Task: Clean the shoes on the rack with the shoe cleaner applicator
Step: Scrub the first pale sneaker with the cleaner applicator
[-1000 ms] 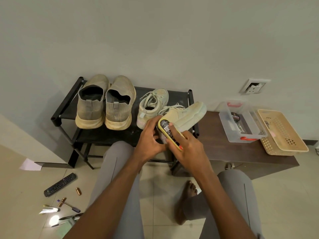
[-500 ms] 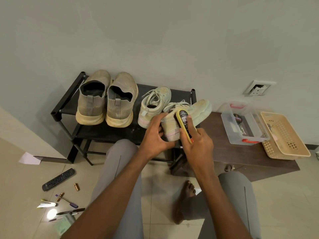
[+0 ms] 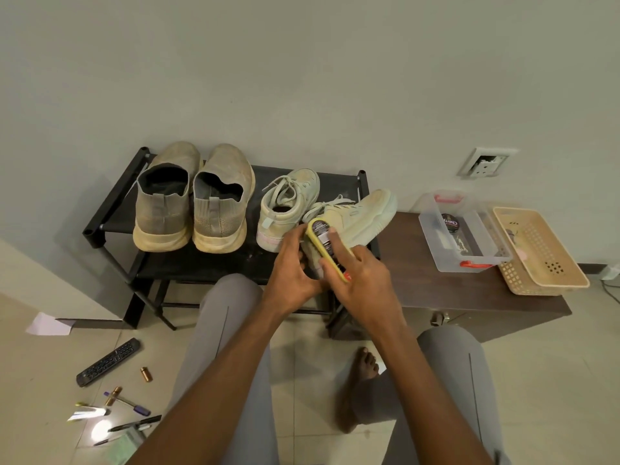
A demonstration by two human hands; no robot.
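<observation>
Right hand (image 3: 364, 280) grips the yellow applicator (image 3: 324, 245) flat on the pale sneaker (image 3: 355, 221), long axis heel-to-toe up-right over the rack (image 3: 110, 209); left hand (image 3: 292, 266) clasps its heel.

Both hands (image 3: 295, 266) forward, fingers (image 3: 339, 245) curled

Rack (image 3: 110, 209) top: bare strip along front edge, ahead of grey shoes (image 3: 193, 199). Right end blocked by sneaker pair (image 3: 292, 204). Cabinet (image 3: 436, 290) left half free; clear box (image 3: 464, 234) & basket (image 3: 540, 250) fill right.
</observation>
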